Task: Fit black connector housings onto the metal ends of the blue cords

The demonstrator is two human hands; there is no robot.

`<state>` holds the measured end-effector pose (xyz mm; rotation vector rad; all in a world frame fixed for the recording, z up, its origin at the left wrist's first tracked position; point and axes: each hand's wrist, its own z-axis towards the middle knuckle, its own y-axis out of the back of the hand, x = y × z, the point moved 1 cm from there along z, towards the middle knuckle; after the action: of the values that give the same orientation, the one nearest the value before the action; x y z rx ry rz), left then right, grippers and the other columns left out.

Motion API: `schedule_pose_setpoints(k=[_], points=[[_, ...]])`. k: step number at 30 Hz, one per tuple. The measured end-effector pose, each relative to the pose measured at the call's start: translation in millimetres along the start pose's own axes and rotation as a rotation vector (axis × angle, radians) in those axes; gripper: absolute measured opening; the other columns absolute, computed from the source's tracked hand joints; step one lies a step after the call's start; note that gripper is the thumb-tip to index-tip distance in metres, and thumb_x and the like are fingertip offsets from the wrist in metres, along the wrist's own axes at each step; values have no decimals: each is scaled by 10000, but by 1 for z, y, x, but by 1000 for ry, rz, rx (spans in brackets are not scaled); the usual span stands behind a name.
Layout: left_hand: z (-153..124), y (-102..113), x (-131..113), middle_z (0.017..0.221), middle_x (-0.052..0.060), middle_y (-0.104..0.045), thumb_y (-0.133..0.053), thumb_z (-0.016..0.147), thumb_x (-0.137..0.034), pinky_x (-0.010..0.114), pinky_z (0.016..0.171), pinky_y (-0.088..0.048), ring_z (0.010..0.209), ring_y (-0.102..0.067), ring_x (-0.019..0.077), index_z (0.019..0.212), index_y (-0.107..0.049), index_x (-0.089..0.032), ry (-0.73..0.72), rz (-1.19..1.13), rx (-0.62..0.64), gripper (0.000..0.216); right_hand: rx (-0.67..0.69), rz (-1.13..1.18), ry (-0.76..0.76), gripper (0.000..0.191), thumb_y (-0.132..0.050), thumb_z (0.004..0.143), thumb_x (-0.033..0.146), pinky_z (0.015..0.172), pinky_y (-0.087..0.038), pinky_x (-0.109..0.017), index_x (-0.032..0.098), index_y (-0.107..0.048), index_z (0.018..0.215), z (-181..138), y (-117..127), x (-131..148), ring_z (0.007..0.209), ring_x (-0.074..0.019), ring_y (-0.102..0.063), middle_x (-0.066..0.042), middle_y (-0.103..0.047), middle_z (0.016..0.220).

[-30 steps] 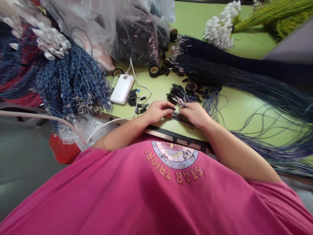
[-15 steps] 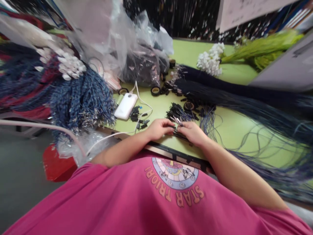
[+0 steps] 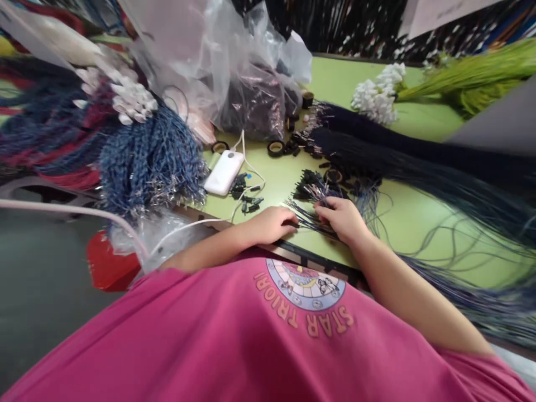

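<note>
Dark wires (image 3: 309, 219) are lying near the front edge of the green table (image 3: 276, 190); the right hand (image 3: 345, 220) is pinching some; the left hand (image 3: 270, 224), apart, is curling, its grip unclear.

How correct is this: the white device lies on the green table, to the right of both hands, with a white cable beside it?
Only the side is wrong: the head view shows the white device left of both the left hand and the right hand. The green table and white cable are correct.
</note>
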<state>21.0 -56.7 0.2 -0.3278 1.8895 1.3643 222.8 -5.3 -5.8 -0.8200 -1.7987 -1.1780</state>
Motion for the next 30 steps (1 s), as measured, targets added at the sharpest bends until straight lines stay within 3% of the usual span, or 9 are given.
schedule_pose_setpoints(k=[2,5,8,10,14,19,22,26,30], points=[[-6,-3,-4,984,123,-717,-582,875,-247,386,888,-484,953,-646,232,986,-723,-133,-75,123,59,213,-12,-94,54,183,-618,746,294,667,-421,-281,159,-699,839,2,-3,-3,657,-148,-555,-6,-633,683],[-9,-11,-3,955,111,-718,-575,879,-260,363,868,-479,925,-646,220,978,-724,-154,-108,140,96,208,-6,-414,208,186,-583,776,243,773,-438,-312,142,-699,880,1,-14,-7,806,-194,-590,-86,-674,879],[-7,-14,1,958,109,-719,-585,872,-277,357,845,-473,912,-648,224,981,-724,-162,-92,140,104,211,15,-672,319,212,-478,857,215,788,-429,-329,122,-668,874,-3,-25,-8,843,-215,-578,-154,-647,983],[-6,-12,3,958,105,-720,-584,871,-285,352,836,-468,907,-648,223,983,-722,-165,-79,140,123,214,26,-705,332,236,-428,885,206,772,-422,-328,127,-648,854,-4,-27,-8,824,-210,-570,-157,-641,977],[-6,-6,1,933,89,-719,-610,854,-297,331,804,-464,874,-643,206,966,-726,-179,-37,126,113,200,42,-500,338,152,-490,830,202,757,-407,-299,162,-616,754,-1,-19,-7,793,-178,-558,-78,-634,849],[2,4,-6,958,77,-716,-633,834,-260,340,857,-474,887,-638,192,951,-732,-190,0,20,-60,169,75,-57,128,124,-630,721,278,665,-388,-272,164,-648,766,0,-1,-2,654,-127,-512,18,-586,672],[14,6,-6,921,48,-723,-668,804,-237,328,850,-487,833,-638,155,946,-729,-183,71,-217,-143,164,62,75,56,256,-661,711,337,626,-366,-273,149,-696,882,-1,3,-1,604,-114,-478,30,-573,643],[31,-1,-3,799,10,-705,-711,757,-167,275,743,-513,694,-627,97,929,-700,-149,201,-656,-192,173,-26,213,21,135,-631,696,291,543,-284,-264,166,-630,747,-1,7,-4,529,-88,-383,53,-488,568],[40,-13,3,659,-21,-658,-691,770,-101,225,659,-519,598,-623,68,904,-656,-123,295,-1045,-184,140,0,330,-5,176,-671,686,325,508,-230,-264,168,-622,749,-1,7,-6,491,-77,-317,70,-415,524]])
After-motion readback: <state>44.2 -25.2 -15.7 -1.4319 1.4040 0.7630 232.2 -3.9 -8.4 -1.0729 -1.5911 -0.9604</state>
